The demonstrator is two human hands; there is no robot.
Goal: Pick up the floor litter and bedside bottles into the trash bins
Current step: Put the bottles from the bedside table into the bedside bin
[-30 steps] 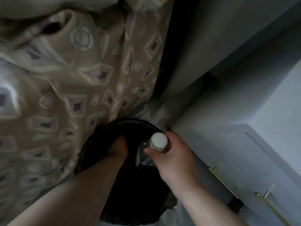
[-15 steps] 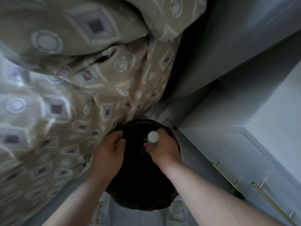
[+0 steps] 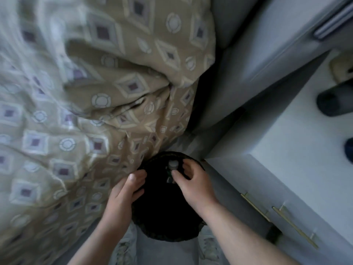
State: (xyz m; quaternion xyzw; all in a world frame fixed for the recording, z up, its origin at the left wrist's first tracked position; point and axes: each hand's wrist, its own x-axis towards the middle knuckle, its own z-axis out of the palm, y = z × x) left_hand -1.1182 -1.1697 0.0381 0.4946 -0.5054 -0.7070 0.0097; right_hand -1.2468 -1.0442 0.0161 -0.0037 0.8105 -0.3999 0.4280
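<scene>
Bottle (image 3: 172, 166) stands cap-up in bin (image 3: 172, 238), right hand (image 3: 194, 185) fingers spread beside it, left hand (image 3: 122, 197) fingers gripping rim.

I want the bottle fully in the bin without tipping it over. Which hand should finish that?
Right. The right hand is over the bin with thumb and fingers beside the bottle. The left hand holds the bin's rim next to the bedcover, so it looks better used to steady it.

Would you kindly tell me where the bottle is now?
In the head view, the bottle is low centre, in the mouth of the bin, by the right hand; bed on its left, cabinet on its right.
</scene>
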